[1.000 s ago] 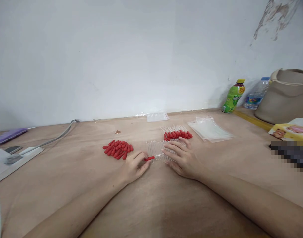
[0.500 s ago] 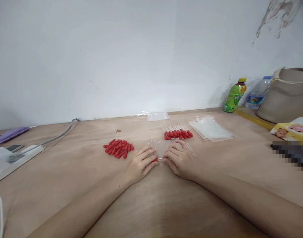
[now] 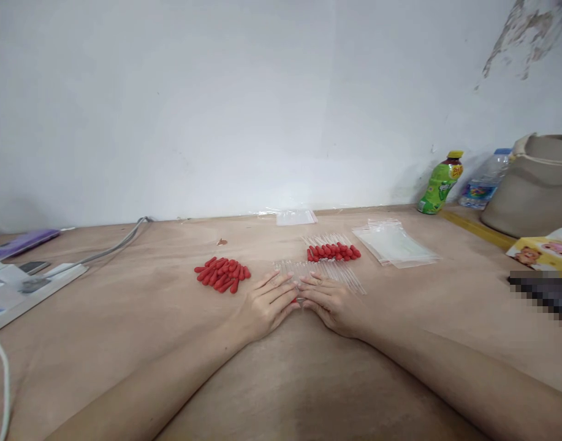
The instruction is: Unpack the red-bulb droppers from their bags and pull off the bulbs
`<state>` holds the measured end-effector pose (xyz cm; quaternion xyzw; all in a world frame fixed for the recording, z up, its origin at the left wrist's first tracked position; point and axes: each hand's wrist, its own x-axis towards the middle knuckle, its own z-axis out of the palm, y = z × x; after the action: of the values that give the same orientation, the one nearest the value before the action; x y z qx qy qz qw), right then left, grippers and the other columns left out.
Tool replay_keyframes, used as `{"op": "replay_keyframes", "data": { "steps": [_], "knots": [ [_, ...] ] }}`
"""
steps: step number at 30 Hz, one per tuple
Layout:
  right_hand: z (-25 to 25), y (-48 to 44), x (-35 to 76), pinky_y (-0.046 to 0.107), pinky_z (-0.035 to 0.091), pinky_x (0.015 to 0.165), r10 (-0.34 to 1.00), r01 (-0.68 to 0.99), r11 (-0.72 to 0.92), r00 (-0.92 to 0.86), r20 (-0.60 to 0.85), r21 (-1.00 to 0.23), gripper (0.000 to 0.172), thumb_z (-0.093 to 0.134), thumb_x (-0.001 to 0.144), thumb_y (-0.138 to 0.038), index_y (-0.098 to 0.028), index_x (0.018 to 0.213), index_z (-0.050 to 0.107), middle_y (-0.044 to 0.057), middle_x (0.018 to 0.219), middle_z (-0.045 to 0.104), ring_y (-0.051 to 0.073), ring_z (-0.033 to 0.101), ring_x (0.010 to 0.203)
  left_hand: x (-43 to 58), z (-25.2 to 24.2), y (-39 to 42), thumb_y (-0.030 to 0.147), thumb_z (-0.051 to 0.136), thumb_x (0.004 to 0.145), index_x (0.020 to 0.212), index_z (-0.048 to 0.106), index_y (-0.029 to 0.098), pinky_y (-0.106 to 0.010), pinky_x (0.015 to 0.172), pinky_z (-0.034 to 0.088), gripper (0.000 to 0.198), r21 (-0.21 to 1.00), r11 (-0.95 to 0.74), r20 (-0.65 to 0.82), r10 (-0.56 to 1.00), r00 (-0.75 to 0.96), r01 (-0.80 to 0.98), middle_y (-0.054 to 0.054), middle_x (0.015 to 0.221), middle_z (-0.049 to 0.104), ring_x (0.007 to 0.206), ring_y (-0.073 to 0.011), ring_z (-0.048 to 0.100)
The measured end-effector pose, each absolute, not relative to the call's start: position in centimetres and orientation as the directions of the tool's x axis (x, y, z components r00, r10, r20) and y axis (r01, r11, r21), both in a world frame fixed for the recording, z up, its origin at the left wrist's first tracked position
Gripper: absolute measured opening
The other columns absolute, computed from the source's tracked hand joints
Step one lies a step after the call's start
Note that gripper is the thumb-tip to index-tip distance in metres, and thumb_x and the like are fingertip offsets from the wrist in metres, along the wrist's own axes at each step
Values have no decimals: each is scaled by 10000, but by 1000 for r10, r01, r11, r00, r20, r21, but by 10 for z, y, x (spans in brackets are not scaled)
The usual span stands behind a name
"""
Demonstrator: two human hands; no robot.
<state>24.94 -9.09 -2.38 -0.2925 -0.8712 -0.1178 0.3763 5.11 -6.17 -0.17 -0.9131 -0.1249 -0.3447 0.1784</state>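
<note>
Between the fingertips of both hands lies a red rubber bulb, mostly covered, with a clear tube at it. My left hand is closed on the bulb. My right hand pinches the clear tube, its fingertips meeting those of the left. Just beyond them is a row of clear thin tubes. Behind that row, tubes fitted with red bulbs lie side by side. A loose pile of red bulbs rests left of the hands.
Clear plastic bags lie at the right, and another bag is near the wall. A green bottle, a water bottle and a beige bucket stand back right. A power strip with cables sits at the left.
My hands have come together, so the clear tube between them is now almost hidden. The view has shifted slightly.
</note>
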Motion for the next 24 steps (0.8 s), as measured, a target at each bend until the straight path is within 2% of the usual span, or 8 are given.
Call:
{"op": "replay_keyframes", "data": {
  "steps": [3, 11, 24],
  "knots": [
    [-22, -94, 249, 325, 454, 927, 401, 591, 807, -558, 727, 8, 210, 443, 855, -168, -129, 994, 596, 93, 1033, 640, 156, 582, 983, 51, 0, -65, 174, 517, 816, 975, 575, 132, -373, 981, 384, 175, -235, -912, 646, 111, 755, 335, -59, 1043, 648, 1090, -193, 527],
    [-19, -97, 247, 313, 458, 933, 367, 586, 806, -599, 712, 77, 172, 444, 851, -148, -98, 898, 602, 101, 943, 661, 148, 612, 889, 47, -1, -68, 183, 456, 841, 882, 575, 161, -357, 973, 365, 128, -80, -935, 593, 233, 771, 344, -37, 989, 667, 1083, -171, 532],
    [-23, -99, 255, 363, 434, 965, 299, 577, 800, -621, 725, 164, 202, 434, 838, -108, -113, 941, 608, 105, 1016, 642, 176, 570, 1002, 44, -2, -69, 192, 436, 853, 897, 569, 169, -353, 970, 361, 142, -30, -939, 554, 269, 788, 342, -32, 983, 670, 1075, -168, 539]
  ]
}}
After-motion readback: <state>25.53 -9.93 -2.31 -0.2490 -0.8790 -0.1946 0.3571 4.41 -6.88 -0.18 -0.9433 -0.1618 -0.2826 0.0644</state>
